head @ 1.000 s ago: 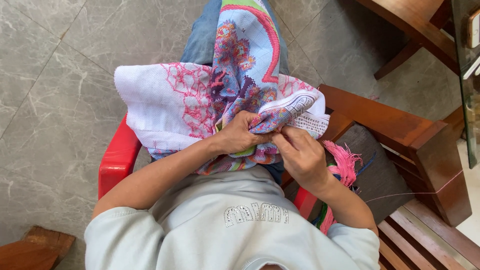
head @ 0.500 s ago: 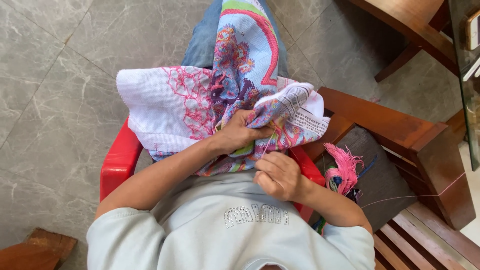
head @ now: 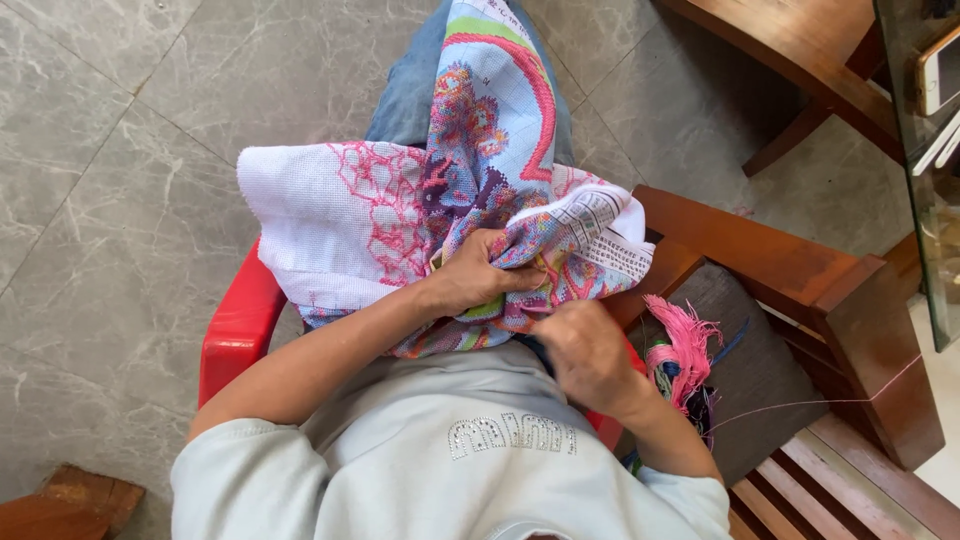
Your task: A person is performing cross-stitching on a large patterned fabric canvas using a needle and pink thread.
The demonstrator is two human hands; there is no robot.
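Embroidered white cross-stitch cloth (head: pixel 340 220), patterned in pink, purple and green, is spread over the lap of a person seated in a red plastic chair (head: pixel 235 335), with one long strip draped forward over blue-jeaned knees. At the left side the fabric is seen lying flat and loose, its pink lattice motif facing up. Toward the middle it is bunched into folds, and there the left hand (head: pixel 480 275) is closed around a gathered fold, the fingers curled over the top. Just beside and below it, the right hand (head: pixel 590 355) is held in a pinch at the cloth's lower edge; what is pinched cannot be made out, though a thin pink thread (head: pixel 800 405) is seen trailing off to the right.

By its look, the cloth is judged light, soft and limp: it would sag wherever it is unsupported and crease easily, and the stitched areas would be slightly stiffer. A hold on a bunched fold near the worked patch seems soundest, since the loose edges would slip away.

Further right, a tangle of pink and dark embroidery floss (head: pixel 685 355) is laid on the dark seat of a brown wooden armchair (head: pixel 800 290). No container with contents is visible.
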